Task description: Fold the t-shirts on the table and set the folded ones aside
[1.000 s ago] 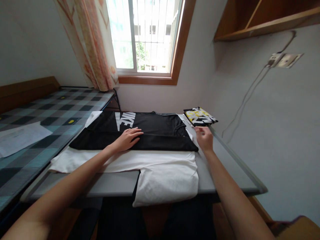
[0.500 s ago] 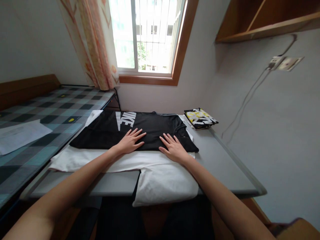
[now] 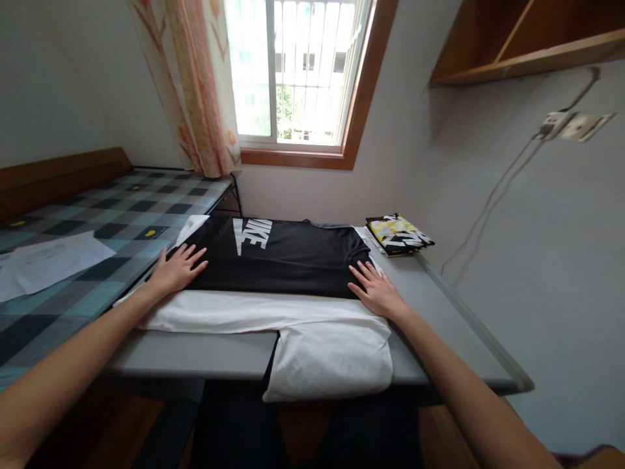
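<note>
A black T-shirt [image 3: 293, 251] with white lettering lies sideways on the table, its near side folded over. Under it and towards me spreads white cloth [image 3: 209, 312], with a white sleeve-like flap [image 3: 332, 361] hanging at the table's front edge. My left hand [image 3: 178, 267] rests palm down on the shirt's left end, fingers spread. At the other end, near the collar, my right hand [image 3: 375, 290] lies flat with its fingers apart. Neither hand grips the cloth.
A folded black, white and yellow garment [image 3: 398, 233] sits at the table's back right. On the left is a bed [image 3: 112, 195] with checked covering and paper sheets [image 3: 58, 260]. A grey table [image 3: 439, 326] meets the right wall, where cords hang from a socket [image 3: 556, 125].
My hands have slid apart along the black T-shirt, the left to its left end and the right to its collar end. The view has shifted slightly.
</note>
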A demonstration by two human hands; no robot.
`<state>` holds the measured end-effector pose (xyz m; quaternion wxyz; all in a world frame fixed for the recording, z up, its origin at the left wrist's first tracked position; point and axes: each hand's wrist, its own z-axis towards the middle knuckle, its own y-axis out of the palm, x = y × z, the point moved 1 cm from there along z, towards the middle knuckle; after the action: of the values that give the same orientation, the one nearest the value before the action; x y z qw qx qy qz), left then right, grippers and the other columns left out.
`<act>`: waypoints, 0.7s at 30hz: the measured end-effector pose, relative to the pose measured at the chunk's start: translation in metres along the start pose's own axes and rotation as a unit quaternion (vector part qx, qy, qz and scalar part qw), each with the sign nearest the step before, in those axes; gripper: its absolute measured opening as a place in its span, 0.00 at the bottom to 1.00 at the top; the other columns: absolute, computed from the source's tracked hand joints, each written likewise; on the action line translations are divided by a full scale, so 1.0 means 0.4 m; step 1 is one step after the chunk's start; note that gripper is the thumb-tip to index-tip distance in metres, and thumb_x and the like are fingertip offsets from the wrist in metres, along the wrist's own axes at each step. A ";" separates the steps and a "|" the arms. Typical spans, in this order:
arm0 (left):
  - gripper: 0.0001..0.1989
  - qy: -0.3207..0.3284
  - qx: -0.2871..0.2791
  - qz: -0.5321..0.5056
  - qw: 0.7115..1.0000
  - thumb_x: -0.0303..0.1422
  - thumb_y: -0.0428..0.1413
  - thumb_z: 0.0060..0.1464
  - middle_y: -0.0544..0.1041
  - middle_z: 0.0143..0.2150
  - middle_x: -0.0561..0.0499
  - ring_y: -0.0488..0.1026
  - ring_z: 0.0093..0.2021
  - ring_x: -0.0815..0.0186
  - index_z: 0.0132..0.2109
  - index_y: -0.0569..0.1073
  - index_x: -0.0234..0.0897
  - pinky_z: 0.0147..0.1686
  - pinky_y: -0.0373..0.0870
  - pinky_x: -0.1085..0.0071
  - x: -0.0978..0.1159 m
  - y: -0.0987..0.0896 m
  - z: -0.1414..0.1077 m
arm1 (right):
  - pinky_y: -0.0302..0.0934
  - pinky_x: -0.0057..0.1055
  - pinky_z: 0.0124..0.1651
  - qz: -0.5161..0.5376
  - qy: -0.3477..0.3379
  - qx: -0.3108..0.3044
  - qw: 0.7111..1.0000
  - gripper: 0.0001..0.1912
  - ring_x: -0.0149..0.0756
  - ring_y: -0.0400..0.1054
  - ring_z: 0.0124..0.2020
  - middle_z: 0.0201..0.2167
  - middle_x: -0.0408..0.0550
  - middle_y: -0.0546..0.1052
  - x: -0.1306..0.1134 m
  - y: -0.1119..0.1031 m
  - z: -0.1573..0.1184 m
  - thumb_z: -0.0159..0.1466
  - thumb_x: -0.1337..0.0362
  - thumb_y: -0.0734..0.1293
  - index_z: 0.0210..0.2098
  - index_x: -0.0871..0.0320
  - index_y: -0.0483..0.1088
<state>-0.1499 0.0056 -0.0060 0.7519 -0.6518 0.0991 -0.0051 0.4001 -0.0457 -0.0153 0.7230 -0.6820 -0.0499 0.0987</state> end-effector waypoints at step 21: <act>0.16 0.306 0.060 -0.045 0.949 0.42 0.50 0.61 0.79 0.46 0.45 0.75 0.45 0.58 0.45 0.79 0.42 0.50 0.69 0.59 0.069 -0.123 -0.089 | 0.46 0.50 0.63 -0.050 -0.152 0.215 0.963 0.23 0.51 0.58 0.61 0.56 0.56 0.72 0.019 -0.051 -0.047 0.66 0.47 0.62 0.49 0.55 0.75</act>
<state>-0.1225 -0.0406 0.0336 0.7219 -0.5766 0.2946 -0.2444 0.4130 -0.0636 0.0033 0.8407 -0.4836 -0.1711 0.1736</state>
